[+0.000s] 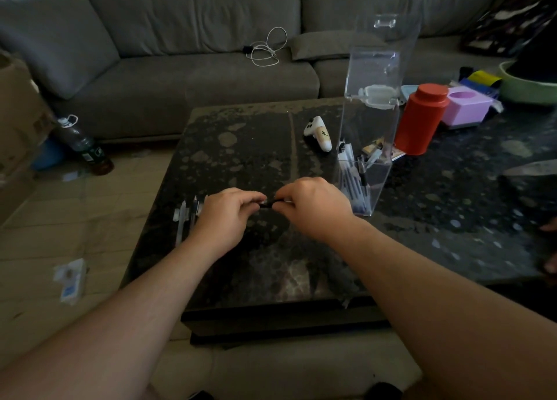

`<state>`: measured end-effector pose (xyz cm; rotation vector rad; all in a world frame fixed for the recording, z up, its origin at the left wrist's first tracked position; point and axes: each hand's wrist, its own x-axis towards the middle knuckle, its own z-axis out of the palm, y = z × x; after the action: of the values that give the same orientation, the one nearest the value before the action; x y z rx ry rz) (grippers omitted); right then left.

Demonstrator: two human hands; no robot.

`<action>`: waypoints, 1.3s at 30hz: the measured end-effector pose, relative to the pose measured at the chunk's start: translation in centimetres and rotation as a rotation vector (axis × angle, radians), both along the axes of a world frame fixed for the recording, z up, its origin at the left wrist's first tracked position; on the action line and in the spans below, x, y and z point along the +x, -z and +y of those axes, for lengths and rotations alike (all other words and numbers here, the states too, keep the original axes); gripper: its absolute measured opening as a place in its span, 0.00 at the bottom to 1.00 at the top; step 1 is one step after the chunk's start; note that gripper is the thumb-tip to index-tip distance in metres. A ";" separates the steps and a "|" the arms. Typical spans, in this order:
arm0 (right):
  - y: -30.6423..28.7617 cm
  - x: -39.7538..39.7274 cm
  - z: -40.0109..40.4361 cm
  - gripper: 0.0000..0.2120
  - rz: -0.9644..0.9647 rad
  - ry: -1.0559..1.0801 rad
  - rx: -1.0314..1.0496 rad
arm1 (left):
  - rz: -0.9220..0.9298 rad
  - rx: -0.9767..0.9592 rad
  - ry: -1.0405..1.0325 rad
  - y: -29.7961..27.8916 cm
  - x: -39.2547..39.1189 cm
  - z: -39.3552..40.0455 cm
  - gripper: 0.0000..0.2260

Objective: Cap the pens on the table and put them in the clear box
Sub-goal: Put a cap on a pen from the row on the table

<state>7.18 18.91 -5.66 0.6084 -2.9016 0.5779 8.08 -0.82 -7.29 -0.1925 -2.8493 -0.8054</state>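
A slim dark pen [269, 203] was held level between the two hands, just above the dark speckled stone desk [241, 146]. The left hand [229, 215] and the right hand [313, 206] each had their fingers curled and pinching one end, seemingly so that a cap could be pressed straight on. Further uncapped pens [188, 215] were kept in a row just left of the left hand, within easy reach. The tall clear plastic box [373, 134], lid raised, was stood just beside the right hand and already held several pens. No writing could be read anywhere; the label on the brown bottle [87, 149] on the floor was blurred.
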 end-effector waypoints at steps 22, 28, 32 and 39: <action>-1.2 0.4 2.8 0.05 0.057 -0.108 -0.197 | 0.039 0.195 0.049 -1.4 1.2 2.5 0.03; -7.7 2.1 5.7 0.06 0.538 0.175 -0.548 | -0.028 0.198 0.200 -1.7 1.3 4.9 0.07; -8.2 2.6 8.9 0.04 0.550 0.351 -0.615 | 0.018 0.178 0.264 -1.4 2.0 6.3 0.10; -3.6 1.1 10.3 0.11 0.195 0.495 -0.260 | 0.114 -0.048 0.388 -0.8 2.7 7.5 0.08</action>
<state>8.31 29.25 -2.03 -0.0857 -2.5855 0.7494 10.81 6.66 -6.49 -0.7900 -2.7603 -0.7607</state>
